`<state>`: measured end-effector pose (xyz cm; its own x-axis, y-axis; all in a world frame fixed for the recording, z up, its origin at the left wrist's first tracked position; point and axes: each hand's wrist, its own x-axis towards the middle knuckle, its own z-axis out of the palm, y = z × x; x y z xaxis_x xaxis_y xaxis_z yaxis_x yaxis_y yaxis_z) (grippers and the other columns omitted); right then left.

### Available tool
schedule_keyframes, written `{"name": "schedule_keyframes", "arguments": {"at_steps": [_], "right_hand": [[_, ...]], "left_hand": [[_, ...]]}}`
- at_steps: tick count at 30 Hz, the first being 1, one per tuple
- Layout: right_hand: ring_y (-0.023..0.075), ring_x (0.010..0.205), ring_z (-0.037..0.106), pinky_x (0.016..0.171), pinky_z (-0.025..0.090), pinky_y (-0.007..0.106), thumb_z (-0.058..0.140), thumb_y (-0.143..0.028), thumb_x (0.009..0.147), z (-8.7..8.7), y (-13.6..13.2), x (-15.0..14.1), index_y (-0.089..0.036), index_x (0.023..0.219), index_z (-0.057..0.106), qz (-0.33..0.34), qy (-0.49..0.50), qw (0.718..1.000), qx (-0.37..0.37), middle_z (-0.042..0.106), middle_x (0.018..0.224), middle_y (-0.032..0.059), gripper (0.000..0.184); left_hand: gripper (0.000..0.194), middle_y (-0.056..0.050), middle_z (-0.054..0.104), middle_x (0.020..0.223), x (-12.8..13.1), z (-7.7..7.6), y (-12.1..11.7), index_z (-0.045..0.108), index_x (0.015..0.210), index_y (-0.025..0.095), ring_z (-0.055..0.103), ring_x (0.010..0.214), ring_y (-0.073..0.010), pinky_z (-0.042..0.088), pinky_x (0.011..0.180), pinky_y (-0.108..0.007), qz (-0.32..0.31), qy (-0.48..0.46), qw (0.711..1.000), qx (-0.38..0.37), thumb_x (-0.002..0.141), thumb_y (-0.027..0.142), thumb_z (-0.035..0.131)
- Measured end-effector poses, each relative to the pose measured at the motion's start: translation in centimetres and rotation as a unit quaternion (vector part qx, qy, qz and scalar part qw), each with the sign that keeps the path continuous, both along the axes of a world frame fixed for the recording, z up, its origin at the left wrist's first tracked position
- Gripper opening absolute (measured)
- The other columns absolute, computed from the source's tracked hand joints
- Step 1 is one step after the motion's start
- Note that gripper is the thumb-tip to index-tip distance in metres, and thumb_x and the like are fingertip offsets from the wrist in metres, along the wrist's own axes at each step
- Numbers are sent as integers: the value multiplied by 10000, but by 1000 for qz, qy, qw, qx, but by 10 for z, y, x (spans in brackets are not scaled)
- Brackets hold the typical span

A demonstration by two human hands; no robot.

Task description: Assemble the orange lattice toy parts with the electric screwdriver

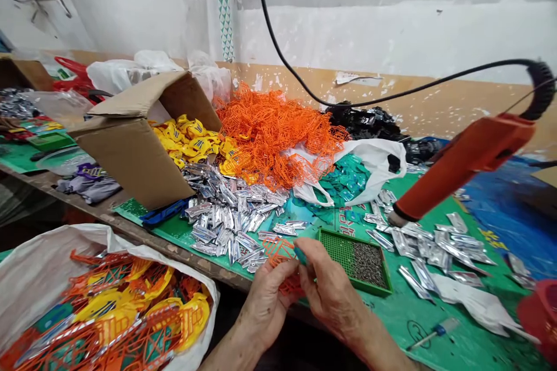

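Both my hands meet low in the middle, at the bench's front edge. My left hand (pixel 266 300) is closed on an orange plastic lattice piece (pixel 281 255). My right hand (pixel 327 290) pinches a small teal plastic piece (pixel 300 255) against that lattice. Just beyond the fingers lies a green tray (pixel 343 246) with small dark screws in its right half. Silver metal parts (pixel 228 214) are heaped to the left of it.
An orange electric screwdriver (pixel 461 165) hangs on a black cable at right. Behind lie an orange lattice pile (pixel 274 127), yellow parts (pixel 191 139), a tipped cardboard box (pixel 139 145) and a white bag of teal pieces (pixel 348 179). A bag of assembled pieces (pixel 117 307) sits at lower left.
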<state>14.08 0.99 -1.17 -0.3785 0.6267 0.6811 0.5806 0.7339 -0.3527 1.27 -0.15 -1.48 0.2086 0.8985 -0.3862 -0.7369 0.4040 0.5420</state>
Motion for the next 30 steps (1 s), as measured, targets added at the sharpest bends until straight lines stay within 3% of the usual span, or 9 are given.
{"name": "schedule_keyframes", "arguments": {"at_steps": [9, 13, 17, 23, 26, 30], "right_hand": [[147, 745, 637, 697, 579, 266, 500, -48, 867, 2, -7, -2, -222, 1300, 450, -9, 107, 991, -80, 638, 838, 25, 468], [117, 749, 616, 678, 567, 217, 539, -41, 858, -3, -13, -7, -249, 1328, 425, -35, 190, 979, -67, 593, 885, 13, 526], [105, 771, 585, 704, 557, 225, 577, -52, 846, -3, -17, -9, -229, 1287, 452, -85, 213, 973, -31, 531, 1005, 40, 491], [153, 845, 590, 703, 544, 278, 609, -179, 870, 7, -6, 26, -209, 1100, 544, -184, 137, 973, 3, 566, 1036, 64, 241], [205, 900, 604, 738, 537, 343, 564, -238, 893, 9, 17, 50, -187, 1029, 580, -222, 18, 974, -45, 618, 1012, 87, 146], [268, 986, 592, 847, 492, 414, 566, -205, 857, 13, 58, 56, -156, 1008, 645, -205, -140, 960, -129, 663, 1021, 127, 178]], "left_hand": [[256, -32, 739, 779, 3, 6, 2, 729, 862, 164, 668, 671, -161, 504, 612, -238, 16, 12, 1000, 14, 679, 320, 817], [200, -26, 738, 752, 7, 9, 2, 729, 819, 155, 676, 685, -163, 513, 651, -242, 35, 32, 998, 33, 671, 269, 800], [179, -14, 733, 719, 11, 13, 2, 718, 747, 150, 675, 679, -158, 527, 668, -246, 54, 41, 997, 41, 629, 251, 807], [309, -10, 731, 705, -2, 10, 2, 689, 767, 144, 660, 602, -142, 539, 594, -246, 91, 94, 991, -23, 566, 305, 859], [377, -10, 738, 699, -15, 11, 1, 679, 795, 149, 665, 573, -146, 533, 546, -241, 99, 116, 987, -55, 531, 324, 884], [351, -6, 747, 720, -26, 16, -2, 657, 809, 161, 681, 604, -151, 539, 553, -242, 102, 112, 986, -63, 561, 286, 872]]}}
